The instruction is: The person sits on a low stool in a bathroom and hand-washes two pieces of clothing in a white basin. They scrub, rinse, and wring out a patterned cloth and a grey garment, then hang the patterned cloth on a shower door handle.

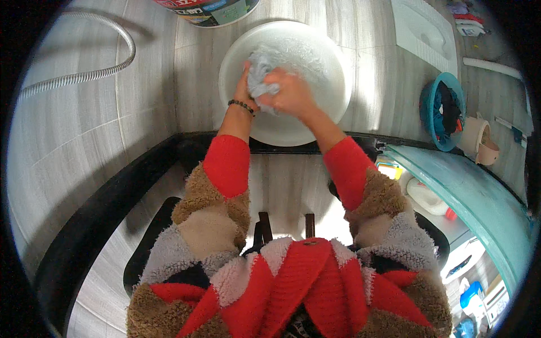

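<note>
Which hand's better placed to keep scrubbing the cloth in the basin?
Right, probably. The right hand lies on top of the grey cloth, gripping it over the white basin. The left hand only steadies the cloth's left side.

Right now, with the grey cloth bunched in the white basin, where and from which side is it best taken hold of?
Probably at the raised bunch of the grey cloth, which stands clear of the water in the white basin. Come from above, one hand per side, as the left hand and right hand do now: the rest lies spread and soaked, offering a poor grip.
</note>
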Available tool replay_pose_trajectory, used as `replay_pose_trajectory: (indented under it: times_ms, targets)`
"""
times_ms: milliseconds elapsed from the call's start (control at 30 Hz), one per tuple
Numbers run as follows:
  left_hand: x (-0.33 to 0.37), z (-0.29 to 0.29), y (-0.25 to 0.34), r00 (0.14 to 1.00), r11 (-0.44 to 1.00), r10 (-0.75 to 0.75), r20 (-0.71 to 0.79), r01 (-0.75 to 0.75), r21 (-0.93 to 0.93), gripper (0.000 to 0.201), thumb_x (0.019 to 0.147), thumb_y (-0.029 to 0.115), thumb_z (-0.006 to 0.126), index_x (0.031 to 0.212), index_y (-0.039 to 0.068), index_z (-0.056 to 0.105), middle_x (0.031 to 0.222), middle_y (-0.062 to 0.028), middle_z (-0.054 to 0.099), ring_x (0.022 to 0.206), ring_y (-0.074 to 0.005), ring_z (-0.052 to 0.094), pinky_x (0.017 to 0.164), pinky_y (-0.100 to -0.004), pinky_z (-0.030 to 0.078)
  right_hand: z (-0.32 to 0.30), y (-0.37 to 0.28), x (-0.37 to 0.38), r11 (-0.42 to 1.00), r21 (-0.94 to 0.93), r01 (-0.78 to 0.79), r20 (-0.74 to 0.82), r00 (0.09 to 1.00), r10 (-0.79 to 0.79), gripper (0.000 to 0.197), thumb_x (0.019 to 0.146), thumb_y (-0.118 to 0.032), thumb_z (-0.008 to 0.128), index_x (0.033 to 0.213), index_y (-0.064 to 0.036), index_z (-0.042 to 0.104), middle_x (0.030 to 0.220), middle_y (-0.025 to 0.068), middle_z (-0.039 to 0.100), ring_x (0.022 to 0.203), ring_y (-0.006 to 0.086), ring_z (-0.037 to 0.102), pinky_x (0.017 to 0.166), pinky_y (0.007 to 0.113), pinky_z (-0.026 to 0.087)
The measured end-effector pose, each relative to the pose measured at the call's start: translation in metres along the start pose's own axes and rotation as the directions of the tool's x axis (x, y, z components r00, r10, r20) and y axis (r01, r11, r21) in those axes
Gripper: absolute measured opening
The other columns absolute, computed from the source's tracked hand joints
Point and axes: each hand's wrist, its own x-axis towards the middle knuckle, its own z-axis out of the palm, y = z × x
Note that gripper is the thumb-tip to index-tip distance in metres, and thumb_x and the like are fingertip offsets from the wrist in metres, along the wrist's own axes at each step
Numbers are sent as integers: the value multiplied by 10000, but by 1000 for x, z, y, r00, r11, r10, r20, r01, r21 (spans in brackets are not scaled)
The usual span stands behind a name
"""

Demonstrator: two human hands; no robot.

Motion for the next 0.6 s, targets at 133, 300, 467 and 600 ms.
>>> replay_pose_trajectory:
  times_ms: [133, 300, 467, 600]
  targets:
    - [-3, -3, 0, 961, 981, 71, 266, -19, -193, 462, 915, 380, 416, 1256, 75, 481, 1202, -132, 550, 1070, -294, 542, 924, -420, 442, -7, -63, -18, 974, -96, 207, -102, 971, -216, 231, 644, -291, 678, 788, -111, 678, 910, 110, 635, 798, 339, 611, 724, 421, 497]
    - [-15, 28, -2, 953, 972, 179, 243, -133, -193, 439, 916, 360, 423, 1233, 64, 492, 1160, -136, 566, 1031, -291, 559, 906, -407, 455, -23, -84, -7, 984, -156, 84, -237, 964, -120, 273, 684, -343, 636, 832, -119, 685, 876, 137, 650, 767, 348, 624, 702, 447, 507]
    - [-50, 75, -1, 886, 643, 462, 34, -361, 676, 388, 887, 234, 481, 1217, 31, 496, 1151, -136, 570, 1001, -266, 581, 868, -353, 482, -63, -81, 1, 945, -324, -44, -324, 944, -67, 354, 729, -403, 595, 927, -124, 684, 866, 141, 667, 809, 335, 636, 719, 432, 513]
    - [-90, 102, 10, 953, 905, 248, -171, -166, 392, 464, 833, 302, 566, 1227, 64, 500, 1206, -133, 538, 1003, -262, 582, 819, -374, 499, -110, -83, -11, 869, -489, -76, -267, 961, -67, 395, 742, -412, 600, 987, -108, 665, 949, 145, 652, 883, 311, 627, 771, 402, 498]
